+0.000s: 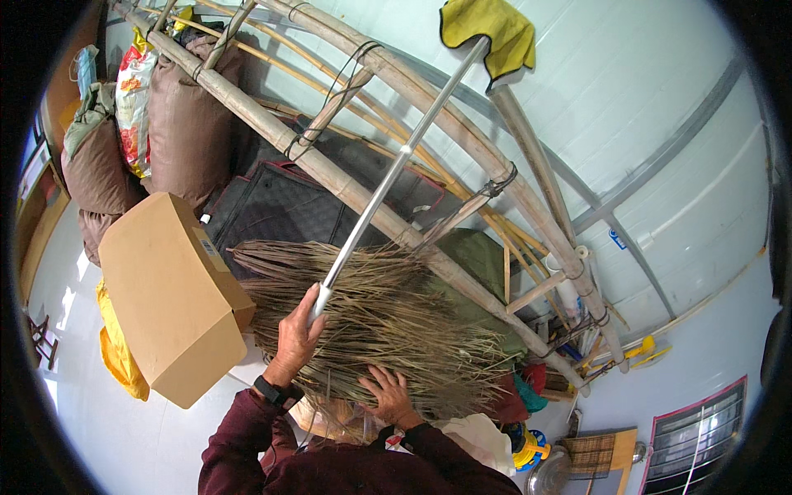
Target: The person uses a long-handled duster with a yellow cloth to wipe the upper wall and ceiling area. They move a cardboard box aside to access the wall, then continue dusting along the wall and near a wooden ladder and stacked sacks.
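My left hand (298, 337) is closed around the white grip of a metal telescopic pole (405, 148), which runs up and to the right past a bamboo ladder. A yellow cloth with dark edging (495, 31) is at the pole's far end, near the wall. My right hand (390, 395) rests with spread fingers on the near edge of a large bundle of dried grass or palm leaves (383, 315). I cannot tell whether it grips any stalks. The bundle lies partly under the lower rail of the ladder.
A cardboard box (167, 297) stands left of the bundle, beside a yellow bag (117, 352). Full brown woven sacks (189, 124) stand at the upper left. The bamboo ladder (371, 192) crosses diagonally. A yellow cable reel (529, 450) is at the lower right.
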`<control>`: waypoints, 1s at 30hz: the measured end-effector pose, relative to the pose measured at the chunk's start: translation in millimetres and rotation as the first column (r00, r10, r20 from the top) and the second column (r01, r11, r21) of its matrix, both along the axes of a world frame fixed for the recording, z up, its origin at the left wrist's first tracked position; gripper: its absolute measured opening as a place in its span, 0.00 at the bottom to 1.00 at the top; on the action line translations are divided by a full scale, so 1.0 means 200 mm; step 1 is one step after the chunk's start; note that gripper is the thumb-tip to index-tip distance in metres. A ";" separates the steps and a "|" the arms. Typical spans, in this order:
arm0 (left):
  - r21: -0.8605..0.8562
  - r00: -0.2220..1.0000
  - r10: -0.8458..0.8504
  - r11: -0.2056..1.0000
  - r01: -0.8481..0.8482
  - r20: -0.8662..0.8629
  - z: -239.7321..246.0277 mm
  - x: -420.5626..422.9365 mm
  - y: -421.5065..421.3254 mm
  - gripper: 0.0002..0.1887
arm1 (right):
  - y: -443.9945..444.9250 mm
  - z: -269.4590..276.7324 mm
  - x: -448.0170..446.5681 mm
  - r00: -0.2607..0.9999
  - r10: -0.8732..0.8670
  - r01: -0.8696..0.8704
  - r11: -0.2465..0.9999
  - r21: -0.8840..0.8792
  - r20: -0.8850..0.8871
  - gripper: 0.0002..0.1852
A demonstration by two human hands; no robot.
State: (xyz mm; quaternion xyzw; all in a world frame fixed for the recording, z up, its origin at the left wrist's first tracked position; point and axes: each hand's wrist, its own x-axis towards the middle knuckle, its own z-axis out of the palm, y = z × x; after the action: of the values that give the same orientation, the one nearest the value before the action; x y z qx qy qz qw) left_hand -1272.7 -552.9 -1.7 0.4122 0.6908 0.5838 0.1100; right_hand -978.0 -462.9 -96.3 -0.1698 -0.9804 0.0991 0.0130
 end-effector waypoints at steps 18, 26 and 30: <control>0.388 0.986 -0.042 0.916 0.101 -0.159 1.30 -0.11 0.77 0.32 | -0.02 0.12 0.02 0.996 0.026 -0.014 0.990 -0.141 0.084 0.44; 0.374 0.938 -0.321 0.892 0.253 0.133 1.31 0.01 0.79 0.30 | 0.15 0.95 -0.14 0.938 -0.138 -0.079 0.809 -0.583 -0.318 0.42; 0.415 0.923 -0.339 0.878 0.240 0.184 1.32 0.14 0.87 0.31 | 0.24 1.38 -0.53 0.557 -0.575 -0.274 0.554 -0.786 -0.599 0.35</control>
State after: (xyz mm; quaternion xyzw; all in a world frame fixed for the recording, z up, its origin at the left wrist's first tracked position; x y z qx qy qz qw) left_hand -1243.9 -377.9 263.0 0.4477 0.4731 0.7319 0.2002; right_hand -1083.1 -415.3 178.8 -0.1862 -0.6684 0.6040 0.3921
